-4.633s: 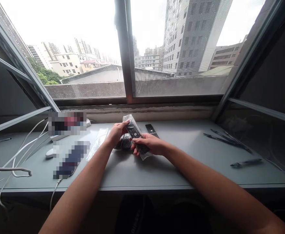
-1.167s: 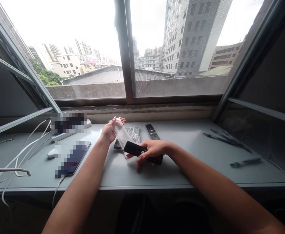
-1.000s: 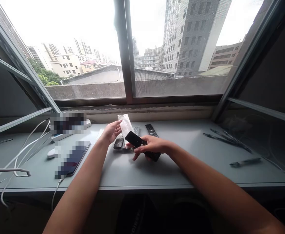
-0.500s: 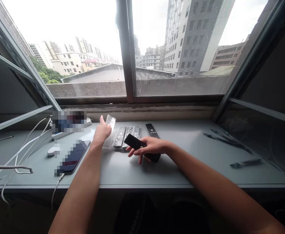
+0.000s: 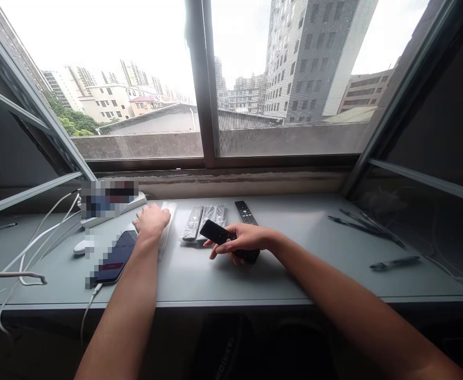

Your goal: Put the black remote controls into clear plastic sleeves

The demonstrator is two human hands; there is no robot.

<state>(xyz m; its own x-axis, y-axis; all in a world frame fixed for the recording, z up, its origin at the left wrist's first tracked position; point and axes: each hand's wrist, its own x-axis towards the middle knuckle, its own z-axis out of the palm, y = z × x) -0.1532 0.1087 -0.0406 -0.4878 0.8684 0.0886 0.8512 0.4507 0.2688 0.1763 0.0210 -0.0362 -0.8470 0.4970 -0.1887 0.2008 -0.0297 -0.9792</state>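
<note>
My right hand [image 5: 241, 241] is closed around a black remote control [image 5: 215, 230], held at a slant just above the table. My left hand [image 5: 151, 217] rests low over the table, palm down, beside a clear plastic sleeve [image 5: 168, 224]; its fingertips are partly hidden, and I cannot tell whether it grips the sleeve. Between the hands lie several remotes in clear plastic wrap [image 5: 194, 224], side by side. Another black remote with buttons [image 5: 246, 212] lies unwrapped behind my right hand.
A phone [image 5: 116, 261] with a cable plugged in lies left of my left forearm. Behind it are a white power strip [image 5: 136, 202], a small white object [image 5: 80, 248] and loose white cables. Pens [image 5: 395, 263] and dark cables lie at the right.
My left hand has moved left and down to the table, and the clear sleeve it held up now lies flat. My right hand still holds the remote in nearly the same place.
</note>
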